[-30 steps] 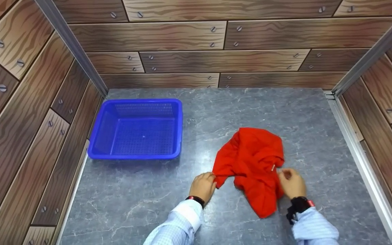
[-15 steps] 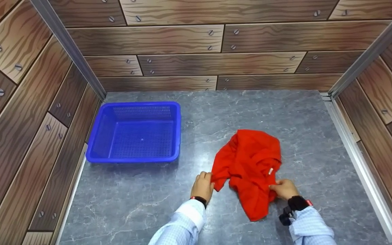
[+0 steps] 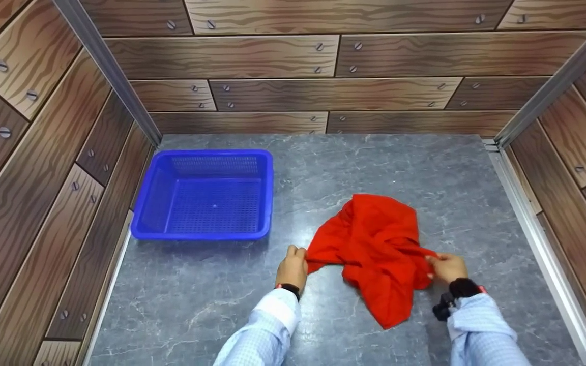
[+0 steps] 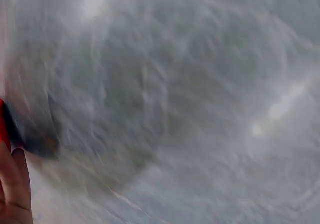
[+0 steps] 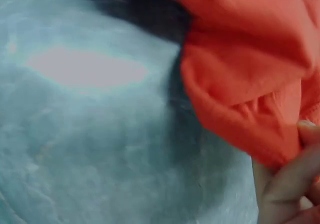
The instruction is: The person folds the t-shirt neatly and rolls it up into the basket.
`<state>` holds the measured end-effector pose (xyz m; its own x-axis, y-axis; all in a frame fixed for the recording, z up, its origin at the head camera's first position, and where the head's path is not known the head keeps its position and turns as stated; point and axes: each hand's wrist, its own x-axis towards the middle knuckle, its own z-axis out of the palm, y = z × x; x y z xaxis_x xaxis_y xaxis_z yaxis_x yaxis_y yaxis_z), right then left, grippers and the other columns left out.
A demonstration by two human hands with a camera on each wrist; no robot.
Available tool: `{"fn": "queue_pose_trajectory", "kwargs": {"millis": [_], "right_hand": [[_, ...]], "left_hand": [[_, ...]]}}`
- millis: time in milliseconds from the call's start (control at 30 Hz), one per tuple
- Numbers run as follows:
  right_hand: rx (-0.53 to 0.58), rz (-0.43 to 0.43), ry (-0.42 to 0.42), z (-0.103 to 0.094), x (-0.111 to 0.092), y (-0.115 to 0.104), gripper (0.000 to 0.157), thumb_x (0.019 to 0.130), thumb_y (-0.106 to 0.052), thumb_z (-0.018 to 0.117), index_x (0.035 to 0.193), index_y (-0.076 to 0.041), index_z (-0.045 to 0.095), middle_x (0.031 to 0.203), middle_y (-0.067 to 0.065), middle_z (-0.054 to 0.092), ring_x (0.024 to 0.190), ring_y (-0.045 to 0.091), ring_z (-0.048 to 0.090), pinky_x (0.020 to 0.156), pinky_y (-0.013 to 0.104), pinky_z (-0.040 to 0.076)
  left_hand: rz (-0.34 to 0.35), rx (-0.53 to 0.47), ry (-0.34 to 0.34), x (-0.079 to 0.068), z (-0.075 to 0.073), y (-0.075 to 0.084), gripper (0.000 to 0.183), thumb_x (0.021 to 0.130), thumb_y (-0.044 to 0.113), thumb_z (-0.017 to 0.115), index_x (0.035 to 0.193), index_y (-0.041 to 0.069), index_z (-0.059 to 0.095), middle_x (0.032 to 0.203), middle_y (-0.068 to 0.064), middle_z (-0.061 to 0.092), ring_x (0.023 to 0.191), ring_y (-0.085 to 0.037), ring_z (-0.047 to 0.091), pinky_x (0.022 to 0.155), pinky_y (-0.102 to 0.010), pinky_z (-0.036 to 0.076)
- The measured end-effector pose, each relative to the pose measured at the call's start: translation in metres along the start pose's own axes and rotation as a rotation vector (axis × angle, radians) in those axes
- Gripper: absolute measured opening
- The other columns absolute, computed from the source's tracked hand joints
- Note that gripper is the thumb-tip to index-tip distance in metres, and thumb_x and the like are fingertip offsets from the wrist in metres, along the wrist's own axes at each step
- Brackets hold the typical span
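A crumpled red garment (image 3: 377,249) lies on the grey marbled surface, with a pointed, sleeve-like part toward the left and another end toward the front. My left hand (image 3: 292,268) pinches the tip of its left part. On the other side, my right hand (image 3: 449,268) holds a bit of the right edge, drawn out into a short taut strip. In the right wrist view, the thumb and fingers (image 5: 292,184) grip a folded edge of the red cloth (image 5: 235,69). Only some left fingers (image 4: 15,184) and a sliver of red show at the left wrist view's edge.
A blue plastic basket (image 3: 201,236) with perforated walls stands at the back left, nothing in it. Wood-patterned panels (image 3: 272,53) wall in the grey surface (image 3: 196,295) at the back and both sides. A metal rail (image 3: 527,218) runs along the right edge.
My right hand has taken hold of the garment's right edge and pulled it rightward. My left hand has shifted slightly left, stretching the left part. The white tag seen earlier is now covered.
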<state>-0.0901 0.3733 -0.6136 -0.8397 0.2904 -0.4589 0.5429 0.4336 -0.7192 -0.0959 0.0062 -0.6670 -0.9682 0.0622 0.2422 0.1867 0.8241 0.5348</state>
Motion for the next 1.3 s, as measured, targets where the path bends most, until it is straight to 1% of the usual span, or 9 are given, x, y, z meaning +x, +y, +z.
{"fn": "queue_pose_trajectory", "kwargs": {"millis": [100, 267, 500, 600, 733, 867, 1000, 1100, 1300], "right_hand": [[0.166, 0.069, -0.004, -0.009, 0.002, -0.003, 0.054, 0.099, -0.015, 0.05, 0.138, 0.019, 0.034, 0.137, 0.04, 0.039, 0.055, 0.003, 0.067, 0.061, 0.017, 0.055], [0.293, 0.088, 0.088, -0.022, 0.005, -0.005, 0.041, 0.099, -0.01, 0.051, 0.129, 0.016, 0.042, 0.11, 0.025, 0.05, 0.054, 0.005, 0.067, 0.061, 0.022, 0.058], [0.366, 0.103, 0.269, -0.047, 0.005, 0.008, 0.049, 0.097, -0.011, 0.053, 0.137, 0.015, 0.041, 0.089, 0.0, 0.059, 0.05, -0.001, 0.063, 0.06, 0.019, 0.058], [0.401, 0.117, 0.341, -0.058, 0.005, 0.016, 0.043, 0.096, -0.011, 0.053, 0.131, 0.013, 0.047, 0.07, -0.017, 0.051, 0.049, -0.003, 0.061, 0.059, 0.017, 0.056], [0.382, 0.139, 0.361, -0.067, 0.003, 0.025, 0.039, 0.097, -0.015, 0.051, 0.126, 0.011, 0.049, 0.066, -0.02, 0.048, 0.049, -0.004, 0.061, 0.058, 0.015, 0.055], [0.289, 0.16, 0.35, -0.065, 0.004, 0.03, 0.046, 0.099, -0.02, 0.047, 0.135, 0.008, 0.046, 0.066, -0.018, 0.051, 0.05, -0.005, 0.06, 0.057, 0.015, 0.054], [0.087, 0.132, 0.364, -0.052, 0.006, 0.027, 0.054, 0.098, -0.026, 0.043, 0.145, 0.002, 0.04, 0.098, 0.016, 0.066, 0.087, 0.018, 0.066, 0.083, 0.03, 0.052], [-0.073, 0.038, 0.388, -0.04, 0.008, 0.023, 0.057, 0.097, -0.024, 0.043, 0.146, 0.004, 0.036, 0.136, 0.037, 0.045, 0.121, 0.046, 0.048, 0.103, 0.05, 0.039], [-0.161, -0.213, 0.393, -0.01, 0.016, 0.003, 0.051, 0.092, -0.009, 0.054, 0.138, 0.01, 0.042, 0.136, 0.042, 0.04, 0.13, 0.056, 0.035, 0.111, 0.06, 0.028]], "left_hand": [[-0.035, -0.053, 0.037, 0.004, -0.006, -0.006, 0.01, 0.081, -0.002, 0.064, 0.088, 0.004, 0.061, 0.092, -0.01, 0.053, 0.065, -0.033, 0.064, 0.059, -0.04, 0.054], [-0.076, -0.116, 0.079, 0.008, -0.014, -0.013, 0.011, 0.082, -0.001, 0.061, 0.087, 0.005, 0.054, 0.091, -0.01, 0.052, 0.069, -0.034, 0.062, 0.061, -0.042, 0.053], [-0.165, -0.162, 0.112, 0.01, -0.021, -0.026, 0.01, 0.083, -0.002, 0.058, 0.089, 0.003, 0.051, 0.087, -0.013, 0.056, 0.077, -0.034, 0.062, 0.067, -0.044, 0.052], [-0.219, -0.2, 0.115, 0.009, -0.027, -0.032, 0.01, 0.086, -0.002, 0.056, 0.094, 0.003, 0.053, 0.09, -0.015, 0.059, 0.081, -0.035, 0.064, 0.071, -0.046, 0.053], [-0.206, -0.226, 0.134, 0.006, -0.032, -0.037, 0.011, 0.089, -0.001, 0.054, 0.099, 0.004, 0.053, 0.094, -0.015, 0.062, 0.084, -0.034, 0.065, 0.075, -0.045, 0.054], [-0.09, -0.157, 0.171, 0.0, -0.035, -0.037, 0.014, 0.088, 0.001, 0.059, 0.101, 0.005, 0.057, 0.088, -0.015, 0.069, 0.076, -0.033, 0.068, 0.066, -0.045, 0.054], [0.105, -0.082, 0.194, -0.007, -0.035, -0.038, 0.021, 0.085, 0.003, 0.066, 0.106, 0.006, 0.068, 0.092, -0.014, 0.074, 0.085, -0.031, 0.071, 0.075, -0.043, 0.057], [0.282, -0.063, 0.21, -0.012, -0.037, -0.041, 0.019, 0.08, 0.002, 0.07, 0.099, 0.006, 0.072, 0.098, -0.008, 0.075, 0.101, -0.028, 0.07, 0.09, -0.038, 0.055], [0.627, 0.106, 0.134, -0.029, -0.046, -0.048, 0.014, 0.069, 0.014, 0.075, 0.081, 0.014, 0.068, 0.092, 0.0, 0.069, 0.095, -0.021, 0.066, 0.087, -0.029, 0.055]]}}
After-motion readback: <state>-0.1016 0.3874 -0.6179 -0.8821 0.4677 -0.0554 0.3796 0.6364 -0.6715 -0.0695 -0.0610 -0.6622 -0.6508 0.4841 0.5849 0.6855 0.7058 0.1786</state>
